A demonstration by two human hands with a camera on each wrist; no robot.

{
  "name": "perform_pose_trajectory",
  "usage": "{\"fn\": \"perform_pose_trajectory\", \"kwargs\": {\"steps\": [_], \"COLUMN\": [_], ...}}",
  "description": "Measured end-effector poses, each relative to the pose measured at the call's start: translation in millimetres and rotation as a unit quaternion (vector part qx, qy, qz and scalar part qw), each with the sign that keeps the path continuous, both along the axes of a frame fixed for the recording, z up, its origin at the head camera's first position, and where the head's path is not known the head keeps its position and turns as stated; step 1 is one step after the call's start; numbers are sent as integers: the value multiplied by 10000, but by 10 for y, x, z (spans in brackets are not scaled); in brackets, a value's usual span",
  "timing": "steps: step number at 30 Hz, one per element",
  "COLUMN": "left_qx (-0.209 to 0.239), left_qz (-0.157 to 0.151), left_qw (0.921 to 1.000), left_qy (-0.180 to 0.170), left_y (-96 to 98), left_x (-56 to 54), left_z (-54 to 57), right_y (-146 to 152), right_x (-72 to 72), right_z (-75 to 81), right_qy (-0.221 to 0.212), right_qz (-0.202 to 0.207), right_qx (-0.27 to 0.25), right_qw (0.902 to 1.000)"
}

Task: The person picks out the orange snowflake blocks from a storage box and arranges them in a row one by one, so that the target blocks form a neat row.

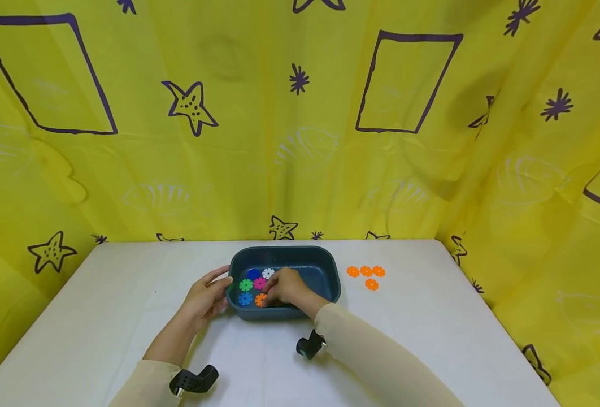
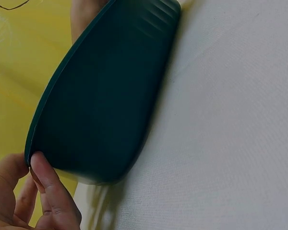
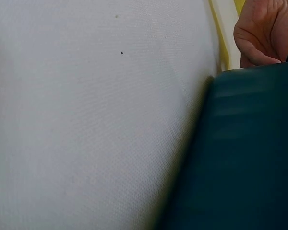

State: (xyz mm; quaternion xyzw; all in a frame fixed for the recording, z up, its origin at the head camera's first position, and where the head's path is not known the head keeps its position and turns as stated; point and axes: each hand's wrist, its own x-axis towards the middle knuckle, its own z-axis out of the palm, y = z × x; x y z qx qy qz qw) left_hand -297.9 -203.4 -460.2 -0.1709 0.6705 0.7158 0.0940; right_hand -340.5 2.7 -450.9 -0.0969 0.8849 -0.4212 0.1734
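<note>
My left hand (image 1: 207, 297) grips the left end of a dark teal plastic basin (image 1: 325, 308). In the left wrist view its fingers (image 2: 47, 170) pinch the rim. The right hand (image 1: 287, 287) reaches down inside with bent fingers, fingertips right at an orange notched disc (image 1: 260, 300); I cannot tell whether they pinch it. Close around lie a pink disc (image 1: 259, 283), a white disc (image 1: 268, 273), a green disc (image 1: 246, 284), a dark blue disc (image 1: 253, 274) and a lighter blue disc (image 1: 245, 298). The right wrist view shows the basin's outer wall (image 3: 249, 158), the right hand being hidden there.
Several orange discs (image 1: 365, 271) lie grouped on the white tablecloth (image 1: 422, 316) to the right of the basin. A yellow curtain (image 1: 249, 169) with drawn stars and fish encloses the back and sides of the table. Each wrist carries a small black camera (image 1: 194, 380).
</note>
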Motion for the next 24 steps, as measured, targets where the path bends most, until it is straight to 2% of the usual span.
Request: {"fn": "perform_pose_trajectory", "kwargs": {"steps": [15,24], "left_qx": [21,58], "left_qz": [1,10], "left_qw": [10000,10000], "left_qy": [9,20], "left_y": [5,-3], "left_x": [-3,-10], "left_z": [3,-11], "right_y": [3,-15], "right_x": [0,-7], "right_z": [9,20], "right_qy": [-74,44], "right_qz": [-3,-55], "right_qx": [-89,228], "right_qw": [9999,9997]}}
